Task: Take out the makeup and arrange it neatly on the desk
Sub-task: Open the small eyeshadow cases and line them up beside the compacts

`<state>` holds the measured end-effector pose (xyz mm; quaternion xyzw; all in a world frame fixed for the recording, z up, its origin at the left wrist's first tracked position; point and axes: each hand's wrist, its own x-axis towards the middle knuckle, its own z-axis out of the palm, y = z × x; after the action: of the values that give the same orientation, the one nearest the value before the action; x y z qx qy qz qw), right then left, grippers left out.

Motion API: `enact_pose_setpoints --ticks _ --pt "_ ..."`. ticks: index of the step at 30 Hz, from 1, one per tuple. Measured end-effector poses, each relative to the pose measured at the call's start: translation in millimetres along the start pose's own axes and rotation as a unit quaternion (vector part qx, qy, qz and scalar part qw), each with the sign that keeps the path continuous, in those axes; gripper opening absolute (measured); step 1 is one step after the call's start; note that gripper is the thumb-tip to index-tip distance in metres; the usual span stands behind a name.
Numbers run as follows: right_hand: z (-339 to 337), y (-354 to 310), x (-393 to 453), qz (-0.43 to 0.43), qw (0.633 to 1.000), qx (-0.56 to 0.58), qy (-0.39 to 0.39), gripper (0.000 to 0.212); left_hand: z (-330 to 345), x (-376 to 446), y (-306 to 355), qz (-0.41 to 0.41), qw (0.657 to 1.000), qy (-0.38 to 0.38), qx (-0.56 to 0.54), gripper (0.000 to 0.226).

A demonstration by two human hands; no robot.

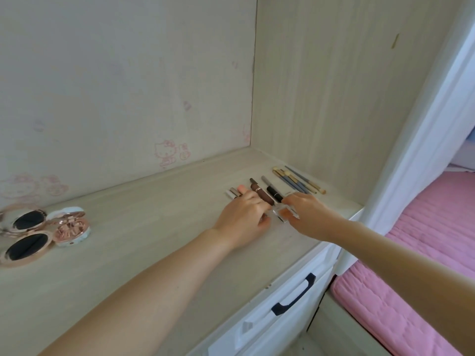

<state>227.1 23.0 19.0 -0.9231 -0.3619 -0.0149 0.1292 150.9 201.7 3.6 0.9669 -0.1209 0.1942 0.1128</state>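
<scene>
Two bare hands work at the right end of a pale, wood-grained laminate desk point(133, 253); the left hand point(244, 217) lies with curled fingers over a row of slim makeup sticks, apparently gripping the near end of a long brown tube with a gold band point(262, 195), while the right hand point(307, 214) pinches a small clear, square-edged bottle point(285, 213) resting on the desktop between the hands. Beside the brown tube lie a black-and-grey pencil-shaped stick point(272, 191) and short pale lipstick-like tubes point(232, 193) (their near ends hidden under the left fingers); farther right, a tight fan of blue-handled brushes with gold ferrules point(298, 182) lies near the side panel. Well apart at the desk's left edge sit round rose-gold compacts point(25, 242), opened, with dark puffs inside, one cut off by the frame. A white drawer front with a black handle point(293, 295) and a quilted pink bedspread point(421, 258) fill the lower right.
</scene>
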Motion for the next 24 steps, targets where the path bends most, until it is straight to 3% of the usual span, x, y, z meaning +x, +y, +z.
enact_pose_setpoints --ticks 6,13,18,21,24 --pt "3 4 -2 -0.009 0.999 -0.010 -0.033 0.049 15 9 17 0.005 0.999 0.002 -0.036 0.032" --pt "3 6 -3 -0.024 1.000 0.008 -0.013 0.049 23 11 25 -0.054 0.996 0.023 -0.062 0.037" --pt "-8 -2 -7 -0.016 1.000 0.020 -0.004 0.058 11 6 22 -0.089 0.986 0.026 -0.138 0.026" --pt "-16 -17 -3 -0.033 0.999 0.014 0.009 0.055 -5 1 13 -0.101 0.979 0.038 -0.174 0.021" --pt "-20 -38 -1 -0.060 0.998 0.028 0.014 0.045 -22 -13 3 -0.130 0.960 0.063 -0.238 0.034"
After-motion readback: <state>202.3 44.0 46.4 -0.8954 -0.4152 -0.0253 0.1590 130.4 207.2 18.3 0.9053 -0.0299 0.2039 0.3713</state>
